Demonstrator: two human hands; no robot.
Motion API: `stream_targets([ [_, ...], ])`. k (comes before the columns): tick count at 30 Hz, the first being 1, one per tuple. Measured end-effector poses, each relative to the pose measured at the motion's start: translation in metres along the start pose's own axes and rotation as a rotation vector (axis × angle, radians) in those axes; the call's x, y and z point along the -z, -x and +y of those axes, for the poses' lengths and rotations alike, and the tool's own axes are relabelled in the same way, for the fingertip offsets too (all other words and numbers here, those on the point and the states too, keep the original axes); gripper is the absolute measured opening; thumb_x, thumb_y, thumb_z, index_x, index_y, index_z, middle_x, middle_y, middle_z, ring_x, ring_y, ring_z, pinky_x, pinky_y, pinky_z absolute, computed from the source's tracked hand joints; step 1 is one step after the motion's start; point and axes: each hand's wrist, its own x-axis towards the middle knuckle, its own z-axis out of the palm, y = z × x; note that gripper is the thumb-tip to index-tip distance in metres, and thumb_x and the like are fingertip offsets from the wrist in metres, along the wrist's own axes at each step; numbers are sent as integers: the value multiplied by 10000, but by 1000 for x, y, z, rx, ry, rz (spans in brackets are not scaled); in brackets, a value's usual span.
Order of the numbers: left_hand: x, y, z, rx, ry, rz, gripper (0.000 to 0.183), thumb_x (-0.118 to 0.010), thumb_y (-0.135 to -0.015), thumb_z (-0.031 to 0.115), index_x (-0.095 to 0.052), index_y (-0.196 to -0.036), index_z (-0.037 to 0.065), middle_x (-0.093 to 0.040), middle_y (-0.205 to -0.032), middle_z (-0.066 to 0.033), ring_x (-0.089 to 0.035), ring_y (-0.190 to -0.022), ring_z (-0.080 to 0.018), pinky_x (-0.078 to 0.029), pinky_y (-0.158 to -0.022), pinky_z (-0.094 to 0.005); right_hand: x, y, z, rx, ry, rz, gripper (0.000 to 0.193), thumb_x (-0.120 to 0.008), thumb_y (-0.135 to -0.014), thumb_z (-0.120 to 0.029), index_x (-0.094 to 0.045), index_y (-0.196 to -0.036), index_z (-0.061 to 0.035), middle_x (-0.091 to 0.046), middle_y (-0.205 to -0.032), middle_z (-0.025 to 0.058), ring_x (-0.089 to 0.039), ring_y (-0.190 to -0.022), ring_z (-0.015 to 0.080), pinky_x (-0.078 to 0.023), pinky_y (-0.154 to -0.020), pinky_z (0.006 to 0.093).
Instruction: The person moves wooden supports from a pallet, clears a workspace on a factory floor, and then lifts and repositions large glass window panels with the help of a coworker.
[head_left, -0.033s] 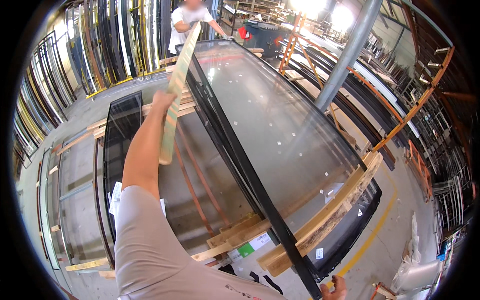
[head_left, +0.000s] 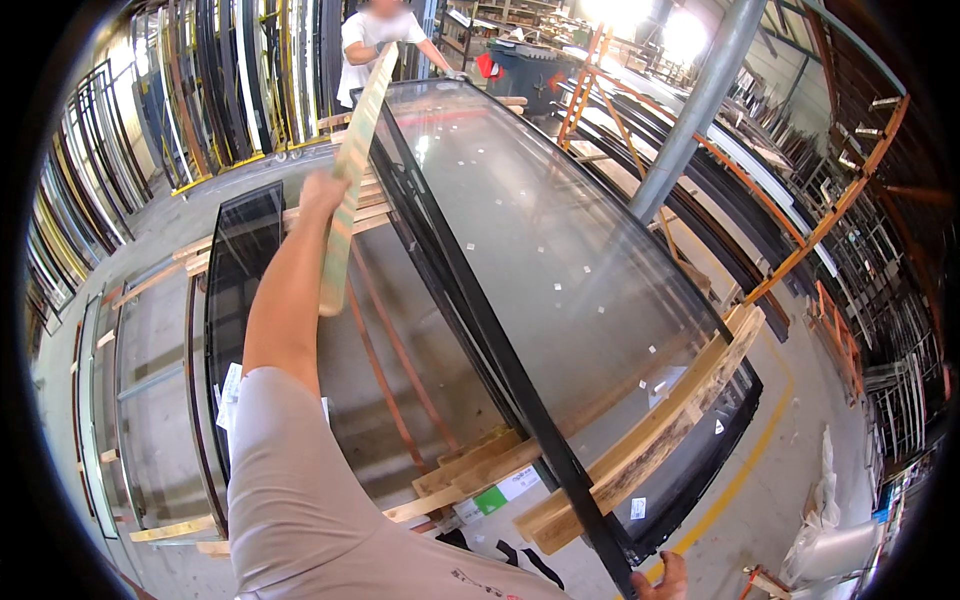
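My left hand (head_left: pixel 326 194) is closed round the edge of a long wooden plank (head_left: pixel 350 200) with a greenish tint, raised above the frames. The plank's far end reaches up to a co-worker (head_left: pixel 382 40). At the lower edge, my right hand (head_left: pixel 662 580) has its fingers curled at the near end of a long black bar (head_left: pixel 510 385); the palm is partly cut off by the picture's edge. This bar runs along the left side of a large black-framed glass pane (head_left: pixel 540 230) dotted with small white stickers. Two timber beams (head_left: pixel 650 430) lie across the pane's near end.
A narrow dark-framed pane (head_left: pixel 245 270) and other frames lie to the left. Wooden supports (head_left: pixel 470 470) stick out below. A grey post (head_left: pixel 700 110) and an orange rack (head_left: pixel 825 240) stand on the right. Upright profiles (head_left: pixel 230 80) line the back left.
The plank's near end has risen slightly, along with my left hand. My right hand has shifted a little left and down against the bar's end. The large pane looks unmoved.
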Motion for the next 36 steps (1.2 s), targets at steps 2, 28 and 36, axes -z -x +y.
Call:
stream_targets([
  [2,23,25,65,-141,-156,221,390,-618,-810,300,-624,-992,-45,-658,-918,-249,-650,-860,-384,-517,-733,-460,-14,9,4,77,288,-33,643,-726,-781,-270,-447,-1283,20,-493,-1266,254,-453,-1188,409,-382,-998,462],
  [28,-87,485,96,530,1306,-685,125,-487,-850,58,-582,-865,-22,-605,-750,-86,-596,-655,-199,-481,-576,-346,-21,79,116,-28,-123,-403,412,-745,-675,-339,-617,-967,-77,-667,-781,193,-666,-759,362,-522,-661,438],
  [36,-44,511,134,361,1405,-709,121,-487,-833,25,-590,-844,-37,-599,-738,-77,-583,-603,-181,-464,-531,-339,44,96,99,35,-143,-249,265,-696,-745,-238,-600,-914,-59,-640,-719,205,-649,-688,375,-506,-596,446],
])
